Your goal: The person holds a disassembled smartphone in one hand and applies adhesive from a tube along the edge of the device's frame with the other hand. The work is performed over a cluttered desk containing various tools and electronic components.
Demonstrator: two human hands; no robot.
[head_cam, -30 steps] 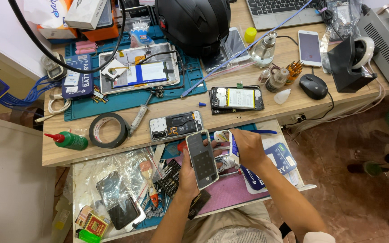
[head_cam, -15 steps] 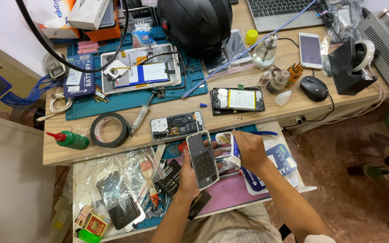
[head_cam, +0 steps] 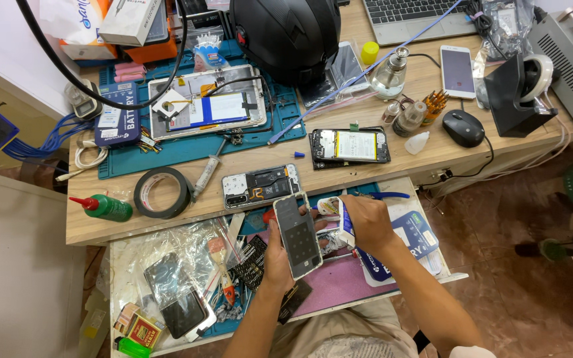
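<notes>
Phone panel (head_cam: 298, 236), dark and flat with a pale edge, is clamped upright in the left hand (head_cam: 276, 255) over the open drawer (head_cam: 426, 255), fingers wrapped round its lower left side. Right hand (head_cam: 366, 222) sits just beside the panel's right edge, closed on a small white packet (head_cam: 343, 222); whether the packet touches the panel cannot be told. Under both hands: purple mat (head_cam: 346, 278) in the drawer, with a blue-and-white flat box (head_cam: 409, 242) to the right. Left part of the drawer holds clear plastic bags (head_cam: 167, 258) and a dark phone (head_cam: 180, 301). On the surface just above the hands lies an opened phone (head_cam: 261, 185) showing its insides; a second opened phone (head_cam: 349, 146) lies further up to the right. Roll of black tape (head_cam: 162, 193) and a green bottle with red nozzle (head_cam: 104, 207) lie to the left. Black helmet (head_cam: 286, 33) and computer mouse (head_cam: 463, 127) sit well apart at the far side.
</notes>
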